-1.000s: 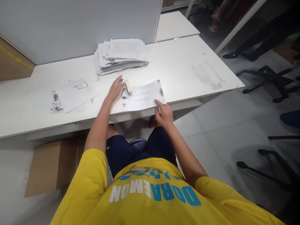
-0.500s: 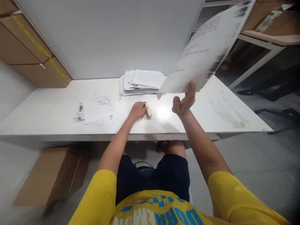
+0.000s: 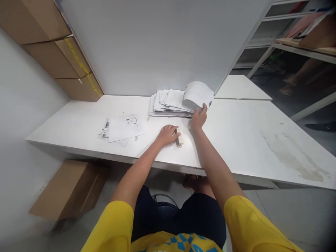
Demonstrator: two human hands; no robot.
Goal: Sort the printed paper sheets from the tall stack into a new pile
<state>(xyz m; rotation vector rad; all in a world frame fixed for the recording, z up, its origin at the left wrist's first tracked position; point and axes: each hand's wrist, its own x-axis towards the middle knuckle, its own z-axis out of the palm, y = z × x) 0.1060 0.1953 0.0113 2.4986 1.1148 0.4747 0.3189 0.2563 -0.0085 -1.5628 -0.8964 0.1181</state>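
Note:
My left hand [image 3: 168, 135] rests on the white table with its fingers closed around one end of a small beige stapler [image 3: 180, 140], whose metal tip points toward me. My right hand [image 3: 199, 119] pinches the near edge of a sheet of paper [image 3: 198, 92], which curls over at the right end of the paper stack [image 3: 170, 101]. Whether more than one sheet is in that hand I cannot tell. The stack's sheets lie unevenly on one another against the grey panel.
Loose papers [image 3: 123, 129], the top one with a drawn outline, lie on the table [image 3: 236, 140] to the left. Cardboard boxes [image 3: 70, 66] are piled at the far left, and another box [image 3: 63, 189] sits under the table. A person's foot [image 3: 288, 84] shows beyond, at right.
My right hand has brought the raised printed sheet down and forward onto the stack's right end, where it now curls. My left hand stays at the stapler. The view has shifted.

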